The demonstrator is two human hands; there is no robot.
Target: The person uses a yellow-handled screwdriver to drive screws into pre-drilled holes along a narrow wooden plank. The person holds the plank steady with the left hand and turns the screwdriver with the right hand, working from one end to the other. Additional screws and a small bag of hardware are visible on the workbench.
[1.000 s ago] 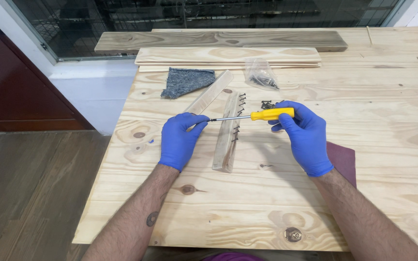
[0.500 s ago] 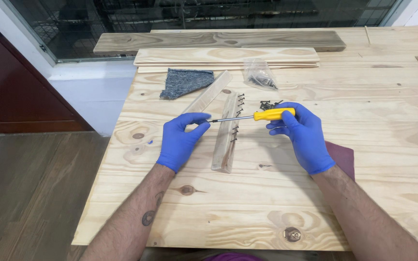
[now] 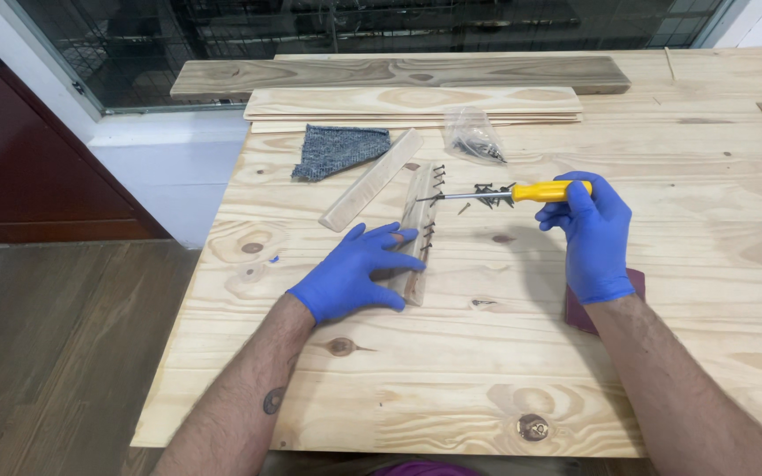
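My left hand (image 3: 354, 273), in a blue glove, lies flat with fingers spread on the near end of a narrow wooden strip (image 3: 419, 207) that has several dark screws standing along its right edge. In my right hand (image 3: 591, 231), also blue-gloved, is a yellow-handled screwdriver (image 3: 522, 191), held level above the table with its metal tip pointing left toward the strip's far end. A small heap of loose dark screws (image 3: 490, 196) lies just under the shaft.
A second wooden strip (image 3: 370, 180) lies at an angle to the left, next to a grey cloth patch (image 3: 337, 149). A clear bag of screws (image 3: 473, 136) sits behind. Long boards (image 3: 412, 99) are stacked at the far edge. A dark red pad (image 3: 578, 313) lies under my right wrist.
My left hand let go of the screwdriver tip and dropped flat onto the strip's near end. My right hand stayed on the handle, and the screwdriver still points left.
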